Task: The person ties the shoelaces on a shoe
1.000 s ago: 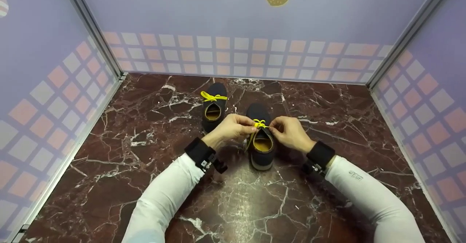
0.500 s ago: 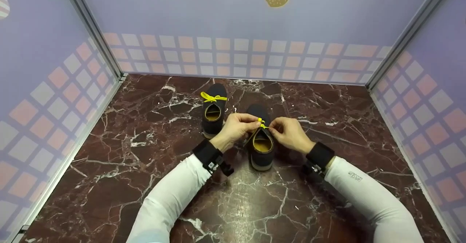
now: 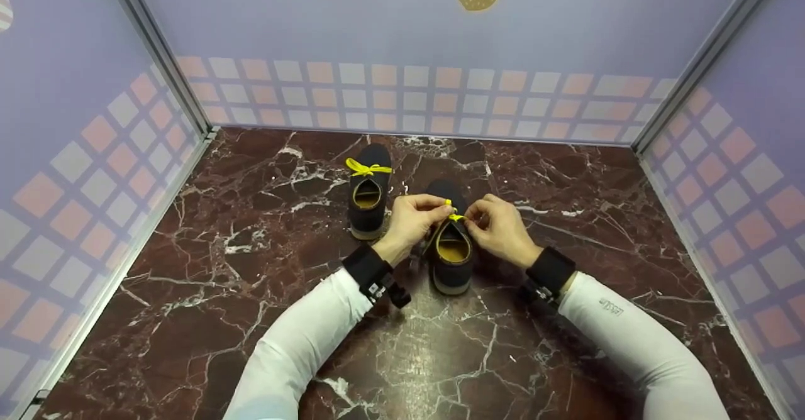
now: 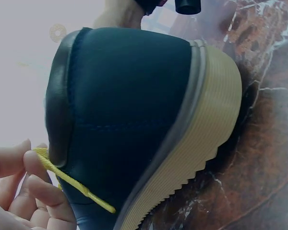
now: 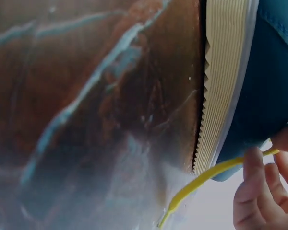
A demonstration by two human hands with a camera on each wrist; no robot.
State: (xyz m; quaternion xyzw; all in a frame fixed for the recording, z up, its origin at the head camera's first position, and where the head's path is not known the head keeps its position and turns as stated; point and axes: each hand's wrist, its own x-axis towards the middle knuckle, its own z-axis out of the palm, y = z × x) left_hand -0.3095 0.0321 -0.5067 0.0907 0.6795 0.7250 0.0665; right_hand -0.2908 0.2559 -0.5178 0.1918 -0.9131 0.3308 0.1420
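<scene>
Between my hands a dark shoe [image 3: 451, 275] stands on the floor, toe pointing away, with a yellow lining and a yellow shoelace [image 3: 456, 217]. My left hand [image 3: 412, 222] pinches the lace between thumb and forefinger at the shoe's left side. In the left wrist view a loose end of the shoelace [image 4: 81, 187] hangs down from those fingers along the shoe's side. My right hand [image 3: 499, 228] pinches the lace on the right. The right wrist view has a free length of shoelace [image 5: 206, 176] trailing below the fingertips. Fingers partly hide the knot area.
A matching dark shoe [image 3: 368, 215] with its yellow lace in a bow stands to the left, slightly farther away. Purple panels [image 3: 415, 36] with printed pink and white squares enclose the brown marbled floor [image 3: 264, 219] at the back and both sides.
My left hand has shifted slightly right, its fingertips now covering more of the lace. The lace loops over the shoe have become smaller. My right hand has barely moved.
</scene>
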